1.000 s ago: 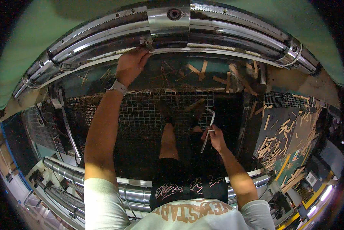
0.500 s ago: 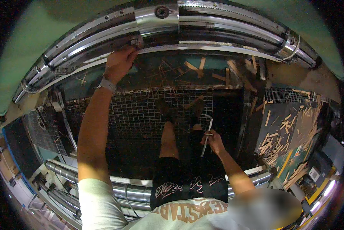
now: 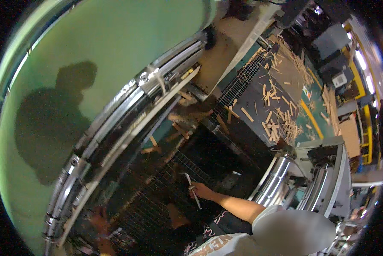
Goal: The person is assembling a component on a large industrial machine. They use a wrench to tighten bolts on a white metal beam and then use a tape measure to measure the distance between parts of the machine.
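In my right hand (image 3: 203, 191) I grip a thin silver hex key (image 3: 197, 199), bent at its upper end, over the dark grating. My fingers are wrapped around its shaft. At the lower left, my left hand (image 3: 99, 222) lies in deep shade near the near end of the long chrome rail (image 3: 127, 103). Its fingers are too dim to read, and whether it touches the rail cannot be made out. A metal collar block (image 3: 75, 164) sits on the rail beyond that hand.
A big green surface (image 3: 144, 34) bearing a shadow rises behind the rail. Metal grating (image 3: 134, 213) lies below, with my legs above it. Wood scraps (image 3: 272, 96) litter the far right floor. A chrome roller (image 3: 277, 177) and machine frame (image 3: 338, 170) stand right of my arm.
My view has swung to the right. The left hand has come away from the collar block and now appears at lower left. The right hand still grips the hex key.
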